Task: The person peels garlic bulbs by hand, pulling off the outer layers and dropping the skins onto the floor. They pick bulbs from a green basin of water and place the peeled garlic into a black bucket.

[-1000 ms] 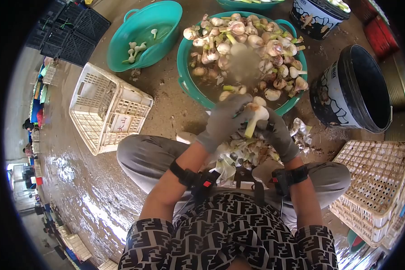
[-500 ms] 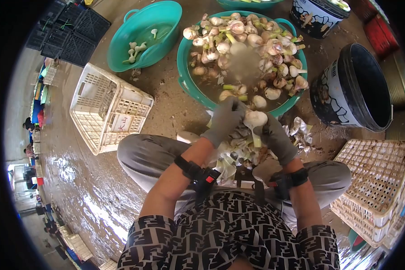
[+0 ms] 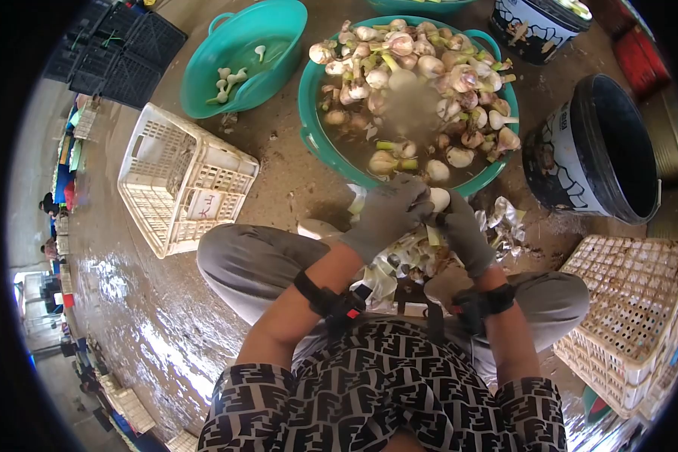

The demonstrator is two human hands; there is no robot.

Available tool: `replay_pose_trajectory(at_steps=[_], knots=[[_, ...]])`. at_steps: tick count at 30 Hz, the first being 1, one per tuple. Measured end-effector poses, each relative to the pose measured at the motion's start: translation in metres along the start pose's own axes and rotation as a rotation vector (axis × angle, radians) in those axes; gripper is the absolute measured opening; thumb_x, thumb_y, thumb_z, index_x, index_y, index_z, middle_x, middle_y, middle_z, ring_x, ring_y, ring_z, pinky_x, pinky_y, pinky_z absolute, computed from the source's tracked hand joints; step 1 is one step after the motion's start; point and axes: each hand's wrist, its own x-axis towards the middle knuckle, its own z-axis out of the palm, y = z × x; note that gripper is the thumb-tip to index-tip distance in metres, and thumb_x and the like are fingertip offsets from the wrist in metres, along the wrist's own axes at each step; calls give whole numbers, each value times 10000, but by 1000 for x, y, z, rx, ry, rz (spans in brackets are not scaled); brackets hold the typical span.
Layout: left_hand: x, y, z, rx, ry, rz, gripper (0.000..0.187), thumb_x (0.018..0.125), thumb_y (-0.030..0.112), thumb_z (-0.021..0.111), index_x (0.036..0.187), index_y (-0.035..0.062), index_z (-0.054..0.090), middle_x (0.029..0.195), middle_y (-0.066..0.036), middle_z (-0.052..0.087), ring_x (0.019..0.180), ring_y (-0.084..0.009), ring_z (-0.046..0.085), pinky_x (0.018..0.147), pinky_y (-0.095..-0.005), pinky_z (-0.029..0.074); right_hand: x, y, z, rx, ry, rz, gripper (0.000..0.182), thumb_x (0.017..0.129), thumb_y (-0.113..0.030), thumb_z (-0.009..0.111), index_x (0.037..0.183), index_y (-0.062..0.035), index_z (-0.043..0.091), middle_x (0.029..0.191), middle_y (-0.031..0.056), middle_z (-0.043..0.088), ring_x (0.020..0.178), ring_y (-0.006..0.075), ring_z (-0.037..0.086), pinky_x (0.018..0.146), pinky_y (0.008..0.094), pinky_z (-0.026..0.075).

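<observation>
A pale garlic bulb [image 3: 439, 199] with its green stem pointing down is between my two gloved hands, just in front of the green tub. My right hand [image 3: 463, 235] is closed around the bulb's right side and stem. Against the bulb's left side, my left hand [image 3: 393, 214] has its fingers bent and closed, covering part of it. Loose peelings [image 3: 410, 256] lie on the ground below both hands. Many garlic bulbs [image 3: 429, 66] with cut stems are heaped in murky water in the green tub [image 3: 309, 113].
A second green tub [image 3: 196, 90] at upper left holds several cleaned white bulbs [image 3: 224, 84]. A white crate [image 3: 181, 188] stands at left, and stacked crates [image 3: 633, 294] at right. A black bucket [image 3: 572, 162] is right of the garlic tub. The floor [image 3: 139, 301] is wet.
My left hand has moved right onto the garlic bulb and now hides its left part. My right hand has shifted slightly and still holds the bulb.
</observation>
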Motion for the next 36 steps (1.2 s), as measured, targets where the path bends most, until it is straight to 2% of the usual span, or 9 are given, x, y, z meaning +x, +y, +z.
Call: replay_pose_trajectory(at_steps=[3,6,9,12,15,21,30,33,36], knots=[[-3,-5,11,43,-1,-77,162,761,210,651,820,75,581,763,-101,583,647,-280,589,582,-361,469,0,1,8,-528,227,23,520,687,-100,680,1164,-64,474,998,161,618,942,284,603,784,364,467],[-3,-8,20,101,-30,-109,146,771,202,631,795,72,569,737,-107,579,645,-284,593,577,-371,466,1,4,10,-610,283,36,556,660,-121,711,1162,-86,474,976,203,612,954,347,591,786,393,463],[-2,-16,26,231,69,-89,134,775,190,620,791,67,569,721,-108,581,640,-281,596,582,-364,471,-3,0,8,-637,261,7,525,668,-90,695,1148,-67,486,982,170,611,942,300,599,772,367,470],[1,-40,15,331,29,-347,150,770,196,625,812,60,578,730,-103,592,640,-275,600,601,-362,480,-11,-7,-4,-196,73,-21,496,667,-50,679,1128,-33,498,977,129,601,911,232,593,756,338,472],[1,-56,4,8,167,-542,168,770,205,638,835,59,589,773,-96,609,668,-267,608,617,-360,487,-19,-30,-5,125,12,80,470,660,-16,666,1103,-3,510,977,97,585,888,176,568,750,314,470],[-2,-2,17,41,66,-44,193,773,216,652,882,72,584,846,-94,604,727,-273,606,628,-362,487,-1,0,-4,-112,114,8,494,653,-57,690,1105,3,499,949,125,604,865,205,596,733,324,480],[-4,0,38,277,47,-73,92,768,162,590,800,84,555,771,-99,573,655,-299,584,574,-399,460,0,11,9,-769,412,12,605,641,-119,714,1180,-79,442,969,218,609,912,383,588,773,443,464],[-3,-4,37,234,125,-61,85,761,158,581,774,78,556,747,-103,577,647,-302,586,575,-400,465,-3,10,5,-691,346,10,575,664,-122,701,1179,-50,457,990,195,610,908,330,603,782,400,471],[0,-20,27,253,123,-213,106,771,171,586,776,66,570,772,-116,603,666,-297,601,584,-382,478,-11,0,-6,-215,123,45,478,722,-96,660,1160,-17,487,997,161,611,901,251,600,788,339,471]])
